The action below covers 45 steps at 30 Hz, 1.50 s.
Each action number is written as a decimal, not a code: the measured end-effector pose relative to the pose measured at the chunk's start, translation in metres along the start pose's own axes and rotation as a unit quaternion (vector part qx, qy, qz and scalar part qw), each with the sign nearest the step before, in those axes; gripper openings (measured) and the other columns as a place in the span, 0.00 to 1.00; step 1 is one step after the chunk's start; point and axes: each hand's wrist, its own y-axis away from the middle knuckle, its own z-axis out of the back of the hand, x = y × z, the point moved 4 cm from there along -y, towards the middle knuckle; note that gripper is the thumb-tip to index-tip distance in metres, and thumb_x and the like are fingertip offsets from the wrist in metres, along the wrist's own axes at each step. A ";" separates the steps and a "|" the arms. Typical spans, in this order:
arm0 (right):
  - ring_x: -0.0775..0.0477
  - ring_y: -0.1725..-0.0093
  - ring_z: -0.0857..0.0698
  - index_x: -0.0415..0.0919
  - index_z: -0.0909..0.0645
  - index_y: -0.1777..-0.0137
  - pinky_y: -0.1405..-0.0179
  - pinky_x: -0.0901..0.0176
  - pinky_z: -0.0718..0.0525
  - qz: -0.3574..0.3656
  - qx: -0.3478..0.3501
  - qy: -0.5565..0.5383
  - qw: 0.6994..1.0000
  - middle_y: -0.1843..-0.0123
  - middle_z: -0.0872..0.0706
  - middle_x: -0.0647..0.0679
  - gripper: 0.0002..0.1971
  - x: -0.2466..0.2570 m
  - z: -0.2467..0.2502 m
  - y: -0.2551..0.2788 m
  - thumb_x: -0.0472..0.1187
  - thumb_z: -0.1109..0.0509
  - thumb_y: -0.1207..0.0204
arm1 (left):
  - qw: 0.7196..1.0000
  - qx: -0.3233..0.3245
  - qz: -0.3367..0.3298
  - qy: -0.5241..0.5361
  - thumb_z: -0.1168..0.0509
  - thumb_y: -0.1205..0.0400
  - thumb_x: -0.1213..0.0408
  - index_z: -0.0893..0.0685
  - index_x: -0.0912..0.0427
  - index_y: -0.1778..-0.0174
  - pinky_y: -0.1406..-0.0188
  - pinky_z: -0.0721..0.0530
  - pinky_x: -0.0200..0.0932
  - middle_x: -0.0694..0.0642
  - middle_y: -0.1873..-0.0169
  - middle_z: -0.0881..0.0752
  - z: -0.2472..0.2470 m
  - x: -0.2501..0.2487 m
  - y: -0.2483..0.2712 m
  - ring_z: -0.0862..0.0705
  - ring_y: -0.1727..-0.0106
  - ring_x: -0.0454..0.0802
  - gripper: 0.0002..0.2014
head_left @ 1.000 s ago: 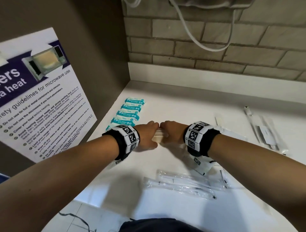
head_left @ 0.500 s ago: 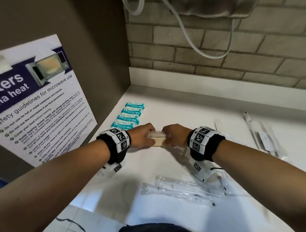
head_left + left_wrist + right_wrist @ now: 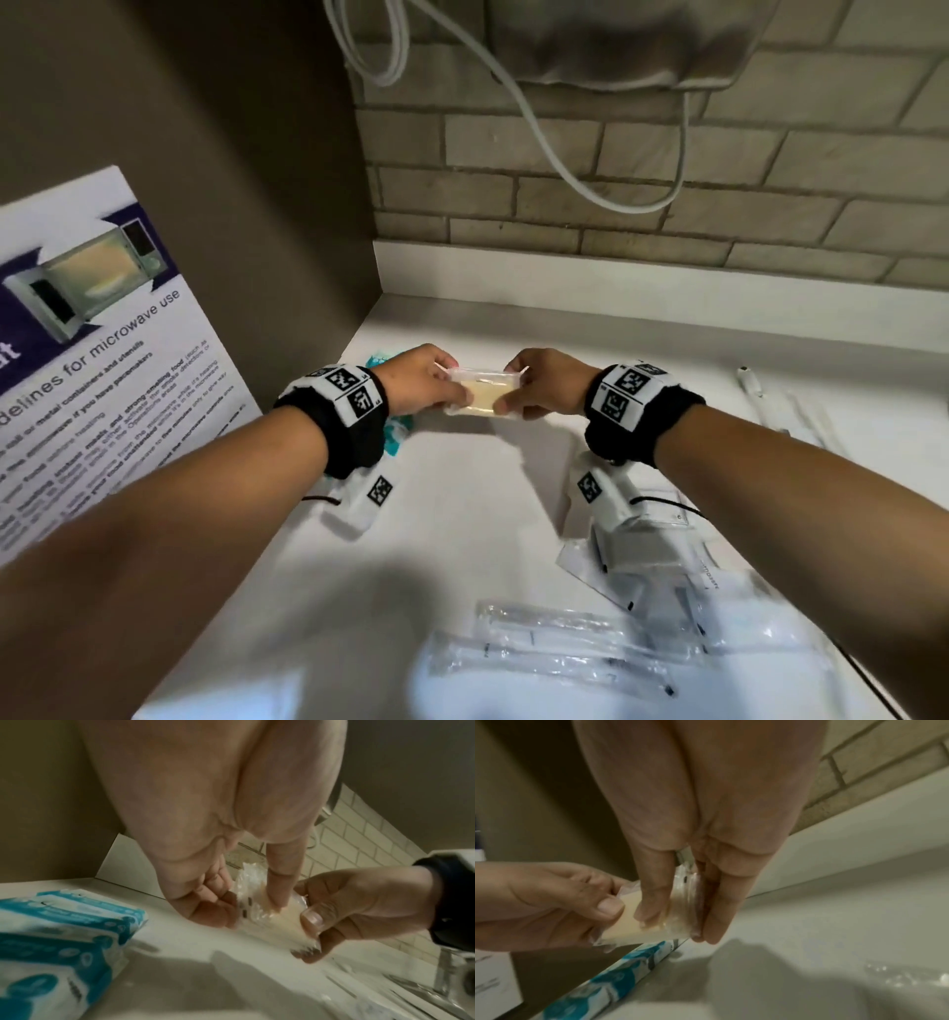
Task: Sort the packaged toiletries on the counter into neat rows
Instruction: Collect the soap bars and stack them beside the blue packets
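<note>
A pale yellow soap bar in clear wrap [image 3: 482, 393] hangs a little above the white counter [image 3: 462, 514], held at both ends. My left hand [image 3: 426, 380] pinches its left end and my right hand [image 3: 544, 383] pinches its right end. In the left wrist view the left hand [image 3: 246, 906] has its thumb on top of the soap [image 3: 270, 914] and its fingers below. The right wrist view shows the right hand [image 3: 680, 923] gripping the soap [image 3: 628, 925] the same way. A row of teal packets [image 3: 398, 431] lies under my left wrist, mostly hidden.
Clear long packets [image 3: 554, 647] lie near the counter's front edge, and more long white packets [image 3: 801, 416] lie at the right. A brown side wall with a microwave poster [image 3: 102, 360] closes the left. A brick wall and a hanging cable [image 3: 565, 169] stand behind.
Both hands have lifted the soap off the counter and moved it slightly away from me. They now hold its ends a little farther apart.
</note>
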 end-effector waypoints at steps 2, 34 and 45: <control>0.47 0.69 0.19 0.35 0.24 0.40 0.63 0.56 0.14 -0.021 -0.007 -0.036 0.999 0.65 0.18 0.42 0.21 -0.003 -0.001 -0.010 0.30 0.21 0.30 | 0.999 -0.024 0.018 0.016 0.22 0.28 0.61 0.27 0.55 0.37 0.44 0.16 0.50 0.56 0.53 0.15 0.003 0.002 -0.012 0.15 0.57 0.53 0.28; 0.44 0.67 0.18 0.41 0.18 0.59 0.43 0.41 0.12 -0.131 -0.069 0.048 0.988 0.67 0.14 0.41 0.12 -0.023 0.000 -0.066 0.44 0.19 0.38 | 0.983 -0.073 0.047 -0.161 0.26 0.25 0.59 0.34 0.61 0.36 0.52 0.24 0.46 0.60 0.42 0.20 -0.012 0.005 -0.072 0.18 0.45 0.58 0.28; 0.45 0.71 0.18 0.44 0.23 0.51 0.62 0.57 0.14 -0.093 -0.093 0.059 0.990 0.70 0.16 0.47 0.14 -0.028 0.001 -0.064 0.42 0.22 0.33 | 0.976 -0.081 0.032 -0.201 0.27 0.27 0.57 0.29 0.56 0.48 0.52 0.18 0.48 0.57 0.48 0.16 -0.013 0.002 -0.072 0.16 0.50 0.58 0.19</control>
